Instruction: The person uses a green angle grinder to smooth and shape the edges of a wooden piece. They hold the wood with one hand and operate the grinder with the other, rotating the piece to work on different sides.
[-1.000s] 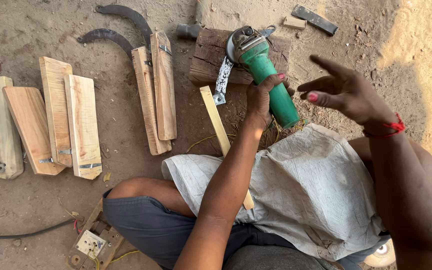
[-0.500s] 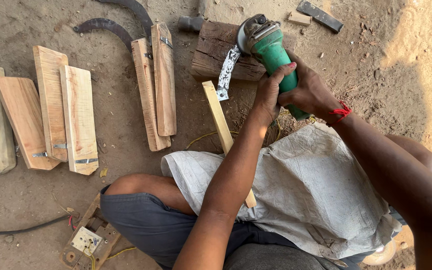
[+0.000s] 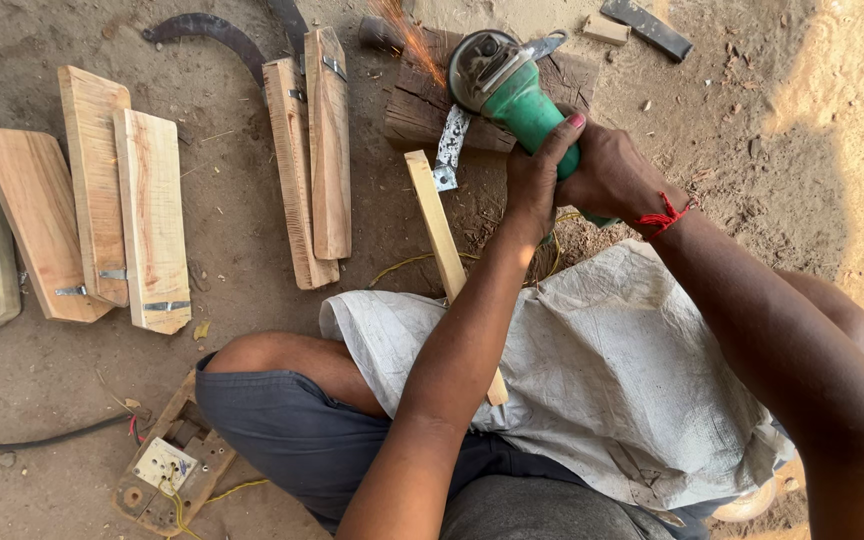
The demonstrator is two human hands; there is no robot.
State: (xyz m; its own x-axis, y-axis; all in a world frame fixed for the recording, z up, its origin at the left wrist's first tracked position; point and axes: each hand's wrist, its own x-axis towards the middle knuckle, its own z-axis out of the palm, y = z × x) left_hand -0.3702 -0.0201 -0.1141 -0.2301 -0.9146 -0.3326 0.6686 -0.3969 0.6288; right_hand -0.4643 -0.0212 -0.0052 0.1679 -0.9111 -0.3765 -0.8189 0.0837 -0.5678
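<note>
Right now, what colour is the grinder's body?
Green: the angle grinder held in both hands shows best in the head view.

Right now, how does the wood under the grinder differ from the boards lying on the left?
The wooden block under the green grinder is dark, rough and chunky; the boards are pale, flat and long. Sparks fly over the block; the boards lie untouched. Both rest on the dirt ground.

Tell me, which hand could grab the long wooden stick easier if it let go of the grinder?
Probably the left hand. Both hands hold the green angle grinder, but the wooden stick lies right beside the left wrist, while the right hand sits on the far side.
</note>
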